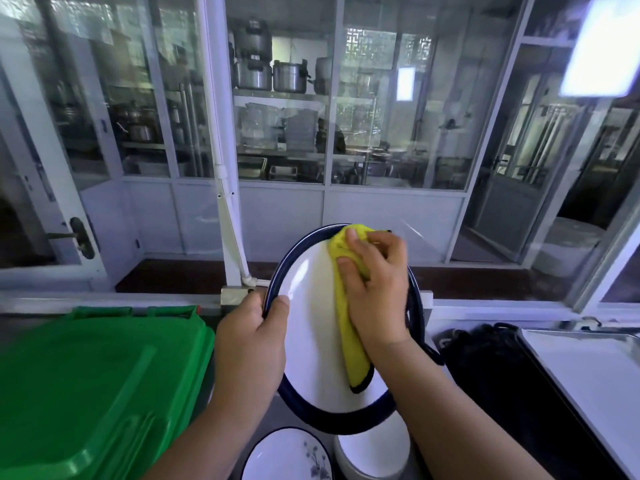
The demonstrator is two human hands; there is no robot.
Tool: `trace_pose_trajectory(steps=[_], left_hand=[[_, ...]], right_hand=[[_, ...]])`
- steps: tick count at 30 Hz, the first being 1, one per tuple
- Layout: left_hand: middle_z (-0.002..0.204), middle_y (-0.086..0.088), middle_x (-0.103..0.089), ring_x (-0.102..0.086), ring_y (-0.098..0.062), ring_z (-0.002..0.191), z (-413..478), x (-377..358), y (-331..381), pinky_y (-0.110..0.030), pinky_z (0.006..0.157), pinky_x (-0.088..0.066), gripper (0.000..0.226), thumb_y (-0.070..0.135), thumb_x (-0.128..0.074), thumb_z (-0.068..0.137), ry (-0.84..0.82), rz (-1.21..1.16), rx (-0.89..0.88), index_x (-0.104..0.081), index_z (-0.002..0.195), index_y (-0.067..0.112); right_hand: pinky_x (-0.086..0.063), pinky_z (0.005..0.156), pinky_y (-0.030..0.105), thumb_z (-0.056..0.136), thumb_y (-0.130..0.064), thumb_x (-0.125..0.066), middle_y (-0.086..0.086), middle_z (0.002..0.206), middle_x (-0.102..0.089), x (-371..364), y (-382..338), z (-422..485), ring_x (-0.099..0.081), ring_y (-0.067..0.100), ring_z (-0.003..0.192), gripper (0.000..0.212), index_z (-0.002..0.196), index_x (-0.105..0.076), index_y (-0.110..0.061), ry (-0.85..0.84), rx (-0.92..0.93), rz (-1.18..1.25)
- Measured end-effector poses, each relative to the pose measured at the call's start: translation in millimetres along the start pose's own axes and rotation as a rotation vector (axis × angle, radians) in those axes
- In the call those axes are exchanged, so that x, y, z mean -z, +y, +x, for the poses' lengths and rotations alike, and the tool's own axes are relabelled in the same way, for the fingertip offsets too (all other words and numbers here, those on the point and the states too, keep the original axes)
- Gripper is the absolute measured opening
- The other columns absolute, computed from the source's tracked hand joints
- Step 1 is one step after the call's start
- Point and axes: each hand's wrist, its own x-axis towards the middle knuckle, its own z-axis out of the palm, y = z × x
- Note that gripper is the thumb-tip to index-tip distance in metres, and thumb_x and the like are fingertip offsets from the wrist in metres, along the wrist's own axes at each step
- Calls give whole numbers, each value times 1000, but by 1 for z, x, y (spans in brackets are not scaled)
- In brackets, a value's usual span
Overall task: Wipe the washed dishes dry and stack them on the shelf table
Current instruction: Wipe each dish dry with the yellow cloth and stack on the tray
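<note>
A large oval white plate [311,341] with a dark blue rim is held up nearly upright in front of me. My left hand [252,337] grips its left rim, thumb on the front face. A yellow cloth [349,327] with a dark edge hangs down the plate's right half. My right hand [377,289] presses it against the upper part of the plate, fingers curled into the cloth. Below, a white plate with a blue flower pattern [291,459] and a plain white bowl [374,452] lie at the bottom edge.
A green plastic bin lid [90,389] fills the lower left. A metal tray [588,372] and a dark bundle [485,358] lie at the right. Glass partitions [284,109] with pots on shelves behind them stand ahead.
</note>
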Motion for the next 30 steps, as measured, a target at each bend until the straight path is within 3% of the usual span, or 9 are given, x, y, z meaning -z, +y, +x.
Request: trace_pose_trajectory(steps=[3, 6, 8, 11, 14, 18, 23, 27, 30], left_hand=[[64, -18, -55, -45, -35, 61, -4, 1, 2, -35, 58, -38, 23, 25, -57, 92, 40, -28, 45, -61, 76, 8], [68, -18, -60, -53, -39, 69, -9, -6, 10, -44, 60, -44, 23, 25, -56, 94, 35, -16, 41, -62, 77, 10], [63, -18, -56, -49, -37, 61, -10, -13, 16, -41, 57, -41, 29, 27, -56, 94, 35, -5, 31, -57, 73, 6], [45, 0, -40, -36, -20, 49, -11, -22, 26, -34, 53, -30, 37, 25, -57, 92, 50, 28, 35, -45, 60, 11], [48, -2, -42, -38, -19, 50, -14, -31, 31, -33, 53, -31, 33, 25, -57, 92, 60, 23, 30, -50, 66, 7], [69, -22, -60, -52, -38, 63, -19, -38, 37, -33, 58, -39, 30, 31, -58, 91, 99, -52, 7, -60, 77, 5], [61, -21, -49, -39, -15, 52, -27, -42, 47, -26, 49, -31, 28, 24, -57, 93, 161, -111, 0, -57, 68, 11], [61, -22, -49, -40, -17, 54, -28, -48, 45, -27, 50, -33, 32, 25, -56, 94, 158, -112, 13, -56, 73, 0], [73, -29, -57, -46, -24, 60, -25, -52, 43, -33, 59, -37, 29, 25, -57, 94, 155, -88, 6, -58, 79, 0]], right_hand=[[-43, 96, 31, 86, -10, -67, -9, 117, -40, 16, 11, -2, -48, 16, 111, 36, 121, -66, -19, 18, -152, -52], [-41, 99, 33, 87, -5, -64, -7, 120, -41, 20, 11, 0, -46, 21, 115, 38, 123, -64, -18, 29, -168, -62], [-41, 99, 36, 89, -10, -59, 1, 122, -44, 18, 3, 7, -46, 24, 114, 37, 125, -62, -16, 5, -89, -36], [-41, 95, 31, 93, -18, -53, 8, 124, -44, 18, -12, 11, -47, 26, 111, 38, 130, -56, -13, -124, 186, -15], [-43, 95, 33, 94, -19, -50, 4, 125, -39, 26, -11, 20, -47, 27, 112, 37, 130, -50, -15, -200, 318, -26], [-45, 94, 45, 89, -16, -55, 12, 124, -47, 46, 15, 40, -46, 31, 111, 36, 125, -52, -17, -90, 157, -120], [-43, 89, 47, 89, -26, -49, 15, 123, -53, 71, 37, 31, -48, 37, 104, 36, 122, -59, -15, 39, 66, -399], [-41, 92, 52, 86, -18, -52, 19, 127, -50, 66, 36, 22, -43, 38, 107, 38, 124, -57, -14, 36, -20, -452], [-39, 92, 52, 87, -15, -48, 21, 130, -46, 58, 26, 27, -39, 34, 106, 41, 128, -51, -13, -50, 9, -325]])
